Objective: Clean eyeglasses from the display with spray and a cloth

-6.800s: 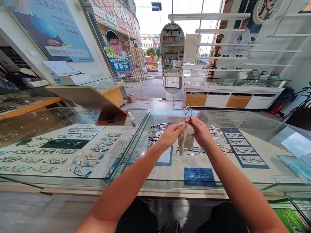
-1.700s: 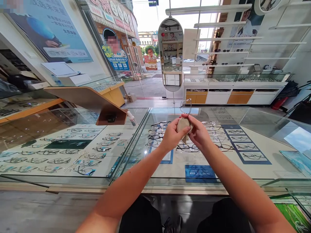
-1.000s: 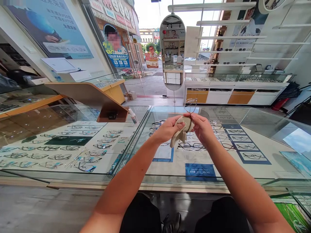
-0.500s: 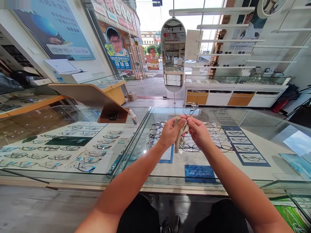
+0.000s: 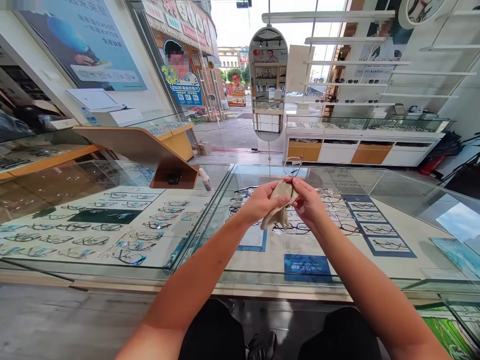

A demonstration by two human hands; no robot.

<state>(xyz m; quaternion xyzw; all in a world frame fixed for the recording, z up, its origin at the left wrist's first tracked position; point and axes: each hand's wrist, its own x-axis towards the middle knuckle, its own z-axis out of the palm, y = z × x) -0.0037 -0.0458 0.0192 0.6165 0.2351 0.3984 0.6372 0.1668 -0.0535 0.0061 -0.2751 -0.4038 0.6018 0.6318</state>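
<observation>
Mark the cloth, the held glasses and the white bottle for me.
Cloth (image 5: 276, 217), head view: lower hanging fold.
Held glasses (image 5: 293, 166), head view: middle of raised part.
White bottle (image 5: 206, 180), head view: middle of body.

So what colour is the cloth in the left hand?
Beige; the cloth shows best in the head view.

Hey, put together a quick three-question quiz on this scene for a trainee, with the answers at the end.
1. What does the left hand hold?
2. True or false: the eyeglasses in the person's grasp are raised above the glass counter.
3. In the picture, where is the white bottle relative to the oval mirror? (a) lower left (b) lower right (c) directly above

Key: 1. A beige cloth. 2. True. 3. (a).
</observation>
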